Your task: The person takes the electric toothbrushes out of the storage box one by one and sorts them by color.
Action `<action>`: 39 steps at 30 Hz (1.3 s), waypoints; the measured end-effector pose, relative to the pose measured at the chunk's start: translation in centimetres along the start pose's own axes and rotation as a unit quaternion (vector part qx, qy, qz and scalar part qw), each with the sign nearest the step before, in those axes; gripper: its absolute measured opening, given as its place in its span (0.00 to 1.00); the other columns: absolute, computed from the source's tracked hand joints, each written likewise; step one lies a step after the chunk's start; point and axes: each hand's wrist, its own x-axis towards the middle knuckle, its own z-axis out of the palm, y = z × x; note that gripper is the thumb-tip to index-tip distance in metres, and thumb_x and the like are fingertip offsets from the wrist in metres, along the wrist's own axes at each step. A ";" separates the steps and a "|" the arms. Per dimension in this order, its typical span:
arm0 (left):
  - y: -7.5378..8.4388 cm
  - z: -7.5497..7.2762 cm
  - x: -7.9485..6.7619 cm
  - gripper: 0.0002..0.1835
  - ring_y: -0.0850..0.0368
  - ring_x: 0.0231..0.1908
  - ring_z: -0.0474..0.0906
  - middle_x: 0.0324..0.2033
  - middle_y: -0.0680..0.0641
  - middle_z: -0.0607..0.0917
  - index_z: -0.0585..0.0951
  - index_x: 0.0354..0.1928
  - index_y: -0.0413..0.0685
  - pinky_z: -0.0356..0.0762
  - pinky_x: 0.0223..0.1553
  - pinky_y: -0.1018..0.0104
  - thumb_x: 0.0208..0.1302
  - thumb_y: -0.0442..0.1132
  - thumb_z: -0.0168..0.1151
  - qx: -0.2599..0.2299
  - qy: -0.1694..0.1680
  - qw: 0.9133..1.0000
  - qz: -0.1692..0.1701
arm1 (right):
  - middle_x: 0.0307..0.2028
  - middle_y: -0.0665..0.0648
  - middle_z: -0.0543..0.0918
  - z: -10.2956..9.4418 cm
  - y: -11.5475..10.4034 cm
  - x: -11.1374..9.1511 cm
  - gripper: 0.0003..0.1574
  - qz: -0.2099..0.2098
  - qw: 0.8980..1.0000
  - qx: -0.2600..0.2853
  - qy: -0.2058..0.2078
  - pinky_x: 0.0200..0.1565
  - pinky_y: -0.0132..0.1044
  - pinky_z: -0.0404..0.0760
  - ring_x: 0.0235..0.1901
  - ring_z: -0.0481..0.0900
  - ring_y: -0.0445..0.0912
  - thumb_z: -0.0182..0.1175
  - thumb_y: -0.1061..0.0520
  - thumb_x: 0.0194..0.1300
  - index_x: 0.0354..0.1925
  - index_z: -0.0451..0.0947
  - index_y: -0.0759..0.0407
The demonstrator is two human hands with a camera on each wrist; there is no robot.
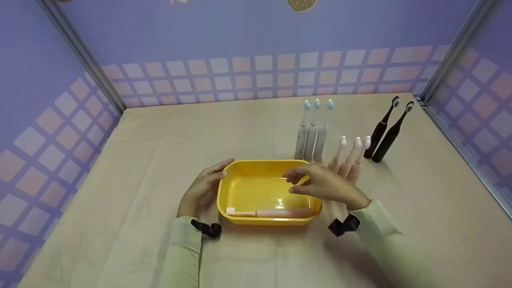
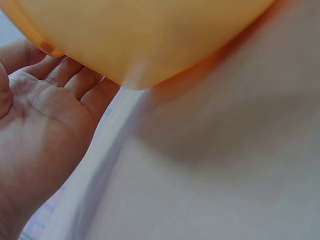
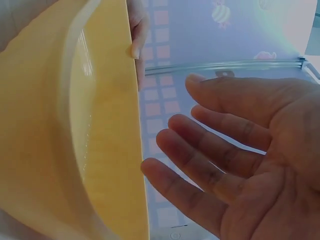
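Note:
A yellow plastic basin [image 1: 264, 164] sits in front of me on the table. Its left end is gripped by my left hand [image 1: 202, 187], the thumb over the rim and the fingers along the outer wall; the left wrist view shows the palm [image 2: 47, 115] beside that wall. Along the near side inside the basin lies a pink electric toothbrush [image 1: 280, 213], its head to the left. Over the basin's right part hovers my right hand [image 1: 320, 182], holding nothing, with fingers loosely bent and apart in the right wrist view.
Behind the basin stand three white electric toothbrushes [image 1: 311, 140]. Three pink electric toothbrushes [image 1: 347, 166] stand upright just beyond my right hand, partly hidden by it. Farther right are two black electric toothbrushes [image 1: 387, 140]. Patterned panels [image 1: 248, 76] enclose the table's back and sides.

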 end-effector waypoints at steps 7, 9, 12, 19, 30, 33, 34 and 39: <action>0.0 0.0 0.1 0.28 0.50 0.65 0.69 0.68 0.43 0.68 0.61 0.73 0.48 0.70 0.64 0.60 0.72 0.36 0.47 0.000 0.002 1.000 0.000 | 0.46 0.63 0.84 0.1 -0.9 1.2 0.21 0.001 0.996 -0.041 -0.076 0.47 0.40 0.84 0.45 0.83 0.52 0.63 0.60 0.62 0.54 0.78 0.64; -0.1 0.0 0.1 0.28 0.50 0.65 0.68 0.69 0.44 0.68 0.61 0.73 0.48 0.70 0.64 0.60 0.72 0.36 0.48 -0.005 0.002 1.000 -0.001 | 0.45 0.62 0.85 0.1 -1.1 1.5 0.21 -0.010 0.994 -0.058 -0.091 0.47 0.40 0.84 0.44 0.83 0.51 0.64 0.61 0.61 0.53 0.79 0.64; -0.2 0.0 0.2 0.28 0.50 0.65 0.68 0.69 0.43 0.67 0.61 0.73 0.48 0.69 0.65 0.59 0.72 0.36 0.48 -0.007 -0.001 1.000 -0.003 | 0.44 0.60 0.85 0.3 -1.2 1.8 0.20 -0.017 0.991 -0.079 -0.104 0.47 0.41 0.83 0.42 0.84 0.48 0.64 0.61 0.60 0.52 0.79 0.63; -0.2 -0.1 0.1 0.28 0.51 0.63 0.71 0.68 0.43 0.68 0.60 0.73 0.48 0.72 0.63 0.60 0.73 0.36 0.47 -0.005 -0.005 1.000 0.003 | 0.43 0.61 0.86 0.5 -1.4 3.2 0.21 -0.005 0.984 -0.105 -0.144 0.47 0.40 0.83 0.42 0.83 0.49 0.65 0.62 0.59 0.52 0.79 0.65; -0.2 -0.1 0.1 0.28 0.53 0.61 0.73 0.68 0.42 0.68 0.58 0.74 0.46 0.73 0.62 0.60 0.73 0.36 0.46 -0.010 -0.017 1.000 0.006 | 0.43 0.57 0.86 1.3 -1.4 5.1 0.21 0.067 0.961 -0.134 -0.232 0.46 0.38 0.81 0.41 0.81 0.46 0.66 0.58 0.59 0.51 0.81 0.61; -0.2 -0.1 0.2 0.28 0.53 0.62 0.72 0.68 0.41 0.67 0.58 0.74 0.46 0.73 0.62 0.60 0.73 0.36 0.45 -0.008 -0.017 1.000 0.006 | 0.42 0.55 0.86 1.5 -1.4 5.6 0.20 0.085 0.957 -0.135 -0.243 0.44 0.36 0.80 0.40 0.80 0.44 0.67 0.57 0.58 0.49 0.82 0.59; -0.2 -0.1 0.2 0.28 0.53 0.62 0.72 0.69 0.42 0.67 0.58 0.74 0.46 0.73 0.62 0.60 0.73 0.36 0.46 -0.008 -0.016 1.000 0.006 | 0.41 0.54 0.86 1.5 -1.3 5.8 0.19 0.092 0.955 -0.134 -0.248 0.43 0.35 0.80 0.40 0.79 0.43 0.67 0.57 0.57 0.49 0.82 0.59; -0.3 -0.1 0.2 0.28 0.53 0.62 0.72 0.69 0.42 0.67 0.59 0.73 0.45 0.73 0.62 0.62 0.73 0.35 0.46 -0.011 -0.009 1.000 0.008 | 0.39 0.52 0.84 1.8 -1.4 6.5 0.17 0.123 0.945 -0.125 -0.277 0.35 0.30 0.76 0.34 0.76 0.41 0.68 0.58 0.57 0.47 0.83 0.58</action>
